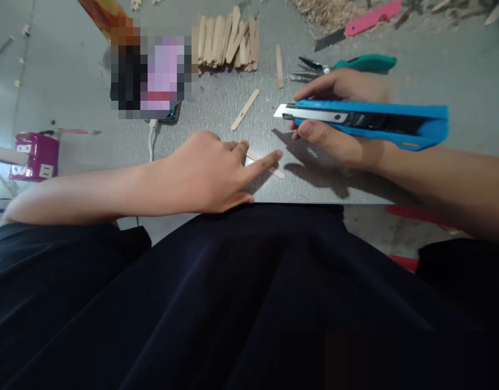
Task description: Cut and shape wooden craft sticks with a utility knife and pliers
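My right hand (pixel 334 127) is closed around a blue utility knife (pixel 375 122), whose short blade points left above the table. My left hand (pixel 216 170) rests at the table's front edge with its fingers spread. Its fingertips touch a wooden craft stick (pixel 278 173) that lies flat, partly hidden beneath them. Just beyond the left hand is another craft stick (pixel 249 103) with a small dark slot or mark in it. A third craft stick (pixel 279 66) lies farther back, near the knife's tip.
A pile of craft sticks (pixel 227 40) lies at the back. Right of it are green-handled pliers (pixel 363 63), a pink cutter (pixel 371 19) and wood shavings (pixel 326 16). A phone (pixel 175 112) with a white cable (pixel 151 138) is at left, near a purple power socket block (pixel 40 154).
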A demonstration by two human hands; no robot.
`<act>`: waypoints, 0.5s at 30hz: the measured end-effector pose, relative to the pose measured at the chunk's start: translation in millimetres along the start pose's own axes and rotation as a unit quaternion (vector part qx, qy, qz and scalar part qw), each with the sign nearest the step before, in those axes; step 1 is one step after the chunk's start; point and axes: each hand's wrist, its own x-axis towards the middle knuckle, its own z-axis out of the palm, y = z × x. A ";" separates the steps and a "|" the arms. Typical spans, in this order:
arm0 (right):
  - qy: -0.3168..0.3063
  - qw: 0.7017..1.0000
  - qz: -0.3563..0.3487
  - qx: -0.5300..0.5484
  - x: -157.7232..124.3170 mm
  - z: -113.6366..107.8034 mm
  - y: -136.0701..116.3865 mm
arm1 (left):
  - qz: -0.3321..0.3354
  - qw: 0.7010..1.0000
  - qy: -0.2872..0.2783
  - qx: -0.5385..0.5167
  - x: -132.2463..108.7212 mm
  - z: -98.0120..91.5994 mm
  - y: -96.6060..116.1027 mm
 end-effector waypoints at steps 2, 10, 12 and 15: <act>0.009 1.000 -0.011 -0.005 4.6 0.9 2.2 | -0.041 0.999 0.005 -0.017 3.7 -3.4 -11.8; 0.019 0.999 -0.013 -0.031 9.0 -3.1 -12.5 | -0.054 0.997 0.054 -0.031 20.3 16.7 -27.0; 0.024 1.000 -0.013 -0.005 7.4 -3.7 -17.6 | -0.055 0.996 0.060 -0.038 22.0 20.2 -19.4; -0.003 1.000 0.021 -0.014 5.7 -3.3 -21.5 | -0.044 0.993 0.073 -0.077 22.5 23.0 -13.4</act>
